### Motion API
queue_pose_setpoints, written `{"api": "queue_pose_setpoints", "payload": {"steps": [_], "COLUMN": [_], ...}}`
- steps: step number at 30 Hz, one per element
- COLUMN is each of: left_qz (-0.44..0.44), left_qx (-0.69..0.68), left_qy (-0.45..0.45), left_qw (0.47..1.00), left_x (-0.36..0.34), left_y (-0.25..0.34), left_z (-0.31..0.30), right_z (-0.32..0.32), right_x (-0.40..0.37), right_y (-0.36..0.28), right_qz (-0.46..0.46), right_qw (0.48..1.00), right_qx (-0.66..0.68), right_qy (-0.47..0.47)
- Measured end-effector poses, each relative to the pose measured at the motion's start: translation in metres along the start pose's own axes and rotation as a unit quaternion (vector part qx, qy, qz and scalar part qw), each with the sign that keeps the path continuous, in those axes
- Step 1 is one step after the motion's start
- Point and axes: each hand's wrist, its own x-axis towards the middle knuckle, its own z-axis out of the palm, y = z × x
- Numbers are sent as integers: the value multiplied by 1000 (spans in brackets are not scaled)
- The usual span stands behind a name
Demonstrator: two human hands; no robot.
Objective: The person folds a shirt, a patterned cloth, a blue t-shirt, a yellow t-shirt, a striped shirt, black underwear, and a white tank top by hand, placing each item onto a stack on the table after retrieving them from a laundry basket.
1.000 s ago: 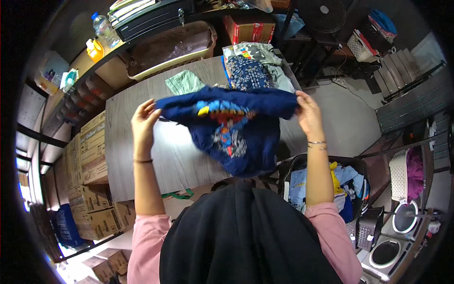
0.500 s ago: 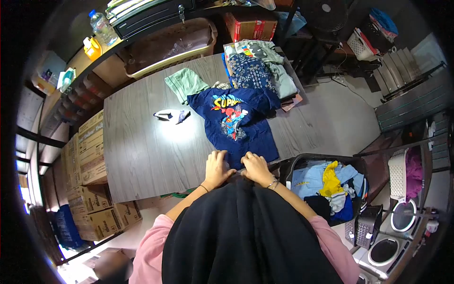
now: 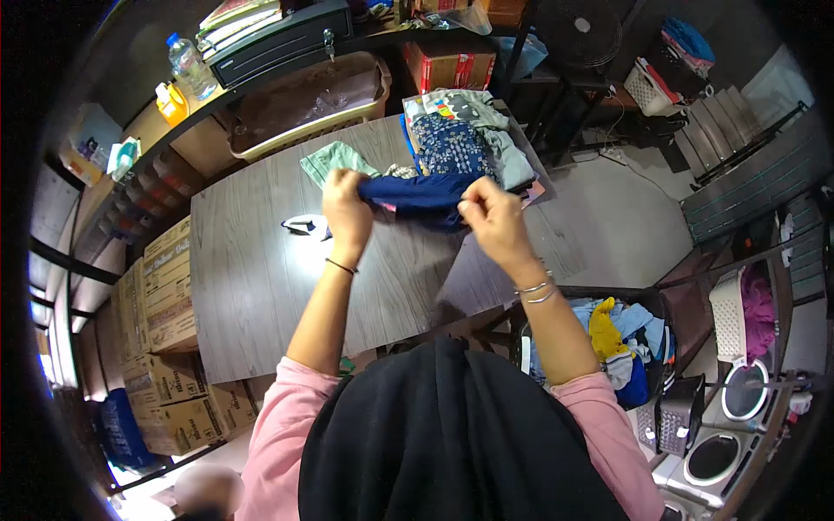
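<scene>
A navy blue shirt [image 3: 417,193] is stretched between both hands above the far part of the grey table [image 3: 261,286]. My left hand [image 3: 347,208] is closed on its left end, and my right hand [image 3: 495,217] pinches its right end. The shirt looks bunched or folded over, with its print mostly hidden. Behind it lies a light green cloth [image 3: 334,162]. To the right of that is a stack of folded clothes [image 3: 452,143] with a patterned navy piece on it. A small white and dark item [image 3: 307,227] rests left of my left hand.
A black basket of clothes [image 3: 665,317] stands at the table's right, near my right forearm. Cardboard boxes [image 3: 169,295] are stacked along the left. A large brown bin [image 3: 252,143] is behind the table, below a shelf with bottles [image 3: 189,68].
Both hands have moved forward from the near edge and up, lifting the shirt's lower part. The shirt was spread flat with its print showing; now it is gathered between the hands.
</scene>
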Motion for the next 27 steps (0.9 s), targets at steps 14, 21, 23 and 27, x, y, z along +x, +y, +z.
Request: {"api": "queue_pose_setpoints", "payload": {"steps": [14, 21, 23, 27], "left_qz": [-164, 26, 42, 25], "left_qx": [-390, -415, -406, -182], "left_qy": [-305, -491, -457, -407], "left_qw": [853, 765, 790, 895], "left_x": [-27, 64, 86, 99], "left_y": [91, 120, 129, 117], "left_z": [17, -22, -45, -93], "right_z": [-23, -66, -75, -112], "right_x": [8, 54, 66, 83], "right_y": [-10, -40, -34, -58], "right_qz": [132, -32, 12, 35], "right_qw": [972, 949, 939, 950], "right_qx": [130, 165, 190, 197], "right_qy": [-144, -267, -286, -240]}}
